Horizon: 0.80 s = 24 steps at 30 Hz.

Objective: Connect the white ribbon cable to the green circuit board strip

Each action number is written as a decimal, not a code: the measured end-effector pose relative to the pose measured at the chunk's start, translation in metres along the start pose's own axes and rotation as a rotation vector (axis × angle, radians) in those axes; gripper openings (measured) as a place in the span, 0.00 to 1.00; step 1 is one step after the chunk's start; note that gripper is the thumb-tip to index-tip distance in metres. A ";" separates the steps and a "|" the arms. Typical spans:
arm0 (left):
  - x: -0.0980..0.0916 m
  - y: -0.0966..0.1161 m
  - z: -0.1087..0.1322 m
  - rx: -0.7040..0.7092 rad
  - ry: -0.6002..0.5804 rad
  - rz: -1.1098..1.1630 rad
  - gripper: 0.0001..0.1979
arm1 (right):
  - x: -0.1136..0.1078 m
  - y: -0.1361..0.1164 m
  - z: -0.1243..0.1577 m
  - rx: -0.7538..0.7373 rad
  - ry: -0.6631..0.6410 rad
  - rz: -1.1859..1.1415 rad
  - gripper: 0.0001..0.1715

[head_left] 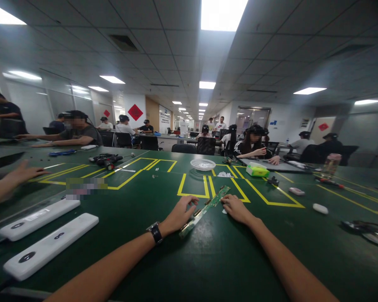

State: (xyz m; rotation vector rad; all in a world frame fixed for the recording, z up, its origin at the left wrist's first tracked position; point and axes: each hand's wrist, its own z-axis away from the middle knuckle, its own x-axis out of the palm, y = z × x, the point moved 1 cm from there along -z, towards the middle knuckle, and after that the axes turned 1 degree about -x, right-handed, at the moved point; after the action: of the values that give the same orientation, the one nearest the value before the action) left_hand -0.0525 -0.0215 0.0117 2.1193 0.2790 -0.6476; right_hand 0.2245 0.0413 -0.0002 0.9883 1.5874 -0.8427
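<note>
A dark green worktop (164, 260) marked with yellow tape lines fills a long open office under bright ceiling panels, with other people seated along its far edge. Lying low on it, just ahead of the person, is a long narrow green circuit board (208, 206), thin as a ruler, with pale metal fittings at its near end. Its long axis runs diagonally: near end toward the left, far end pointing away to the right. The left hand (180, 214) (black watch on the wrist) curls its fingers onto the near half; the right hand (237, 208) pinches the far end. Two white flat plastic bars (47, 245) lie to the left.
</note>
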 end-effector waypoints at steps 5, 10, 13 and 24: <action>0.001 0.001 0.001 0.005 -0.014 -0.004 0.14 | -0.001 0.001 0.000 0.128 0.023 0.051 0.22; 0.001 -0.002 0.000 0.003 -0.012 -0.009 0.14 | -0.004 0.000 0.000 -0.034 -0.015 -0.034 0.22; 0.002 -0.002 0.000 0.021 -0.012 -0.021 0.13 | -0.005 0.001 0.001 0.050 -0.004 -0.015 0.23; 0.002 -0.001 0.002 0.052 -0.046 -0.063 0.13 | -0.002 -0.010 0.001 0.017 0.017 0.029 0.23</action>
State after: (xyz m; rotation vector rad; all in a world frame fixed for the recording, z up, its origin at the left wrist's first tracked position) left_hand -0.0519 -0.0231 0.0092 2.1490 0.3082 -0.7467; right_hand 0.2161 0.0356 0.0020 1.0312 1.5791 -0.8305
